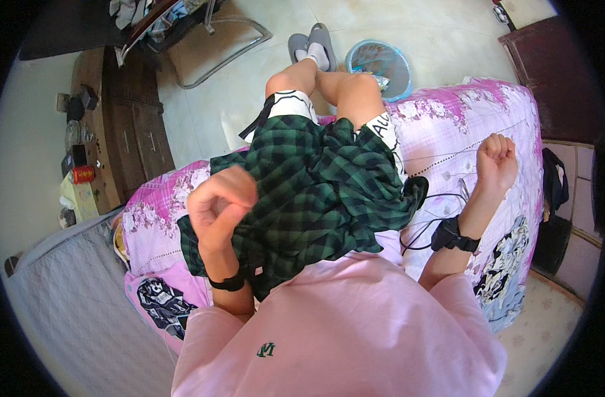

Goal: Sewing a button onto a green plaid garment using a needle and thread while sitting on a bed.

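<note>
Spreading along the far left, a grey quilted cover point(78, 311) slopes beneath a wooden cabinet point(134, 126), with a red can point(83, 174) among the clutter up there. Now to the bedspread point(154, 221), pink, white and flowery, and a dark patterned cloth point(160, 304) bunched near its corner. And here's the left hand point(221, 202), blurred, fingers bent toward the thumb, a black band point(228, 283) on its wrist; whether it grips anything, I cannot tell. It sits over the edge of the plaid shirt point(316, 192), green and black, rumpled right across the lap! Beyond, grey slippers point(321, 46), then a blue-lined bin point(382, 69). Black cord point(415, 235) loops beside the shirt, and a thin thread point(441, 155) runs across to the right hand point(497, 162): fingers curled tight on it, well apart from the left. Below lies a black-and-white patterned garment point(507, 271).
</note>
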`<state>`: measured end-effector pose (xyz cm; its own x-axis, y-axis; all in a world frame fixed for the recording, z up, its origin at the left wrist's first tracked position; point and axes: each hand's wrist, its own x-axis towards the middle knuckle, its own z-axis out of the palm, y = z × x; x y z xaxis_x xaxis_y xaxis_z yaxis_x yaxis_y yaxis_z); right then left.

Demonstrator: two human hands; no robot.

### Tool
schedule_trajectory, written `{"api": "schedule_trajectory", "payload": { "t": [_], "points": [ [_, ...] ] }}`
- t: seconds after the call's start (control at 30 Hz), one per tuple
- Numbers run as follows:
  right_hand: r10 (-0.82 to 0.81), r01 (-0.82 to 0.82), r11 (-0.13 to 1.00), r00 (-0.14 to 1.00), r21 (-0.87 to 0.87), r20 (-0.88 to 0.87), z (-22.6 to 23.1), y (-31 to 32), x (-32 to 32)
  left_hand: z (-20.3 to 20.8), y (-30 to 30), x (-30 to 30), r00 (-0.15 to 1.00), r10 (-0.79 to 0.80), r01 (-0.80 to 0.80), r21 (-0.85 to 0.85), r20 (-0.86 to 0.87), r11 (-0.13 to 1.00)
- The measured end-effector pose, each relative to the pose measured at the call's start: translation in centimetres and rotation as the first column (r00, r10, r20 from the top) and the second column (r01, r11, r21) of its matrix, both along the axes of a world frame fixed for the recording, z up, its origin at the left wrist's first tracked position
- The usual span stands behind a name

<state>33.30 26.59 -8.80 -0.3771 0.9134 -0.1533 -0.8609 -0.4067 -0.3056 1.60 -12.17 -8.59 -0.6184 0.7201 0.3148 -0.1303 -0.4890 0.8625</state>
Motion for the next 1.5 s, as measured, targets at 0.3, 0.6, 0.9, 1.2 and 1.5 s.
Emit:
{"api": "schedule_trajectory", "payload": {
  "t": [0.3,0.6,0.9,1.2,1.5],
  "points": [
    [-0.713,0.294,0.597,0.621,0.747,0.325,13.7,1.2,15.1,-4.1,13.9,-3.4,0.609,-0.588,0.119,-0.672,-0.532,0.731],
    [-0.525,-0.707,0.596,0.017,0.381,0.851,-3.8,-8.3,-7.5,-7.0,18.1,-1.1,0.132,-0.882,-0.177,-0.886,-0.453,0.429],
    [-0.320,-0.893,0.310,0.225,0.326,0.920,-7.9,-11.4,-13.6,-2.9,9.2,-0.9,0.512,-0.566,0.115,-0.601,-0.646,0.791],
    [0.110,-0.513,0.697,0.767,0.501,0.633,2.2,-14.2,-7.6,4.8,6.1,2.7,0.768,-0.490,0.185,-0.590,-0.412,0.786],
    [0.079,-0.319,0.841,0.872,0.437,0.484,5.1,-14.6,-0.8,5.4,7.4,3.8,0.711,-0.620,0.346,-0.602,-0.332,0.719]
  ]
}}
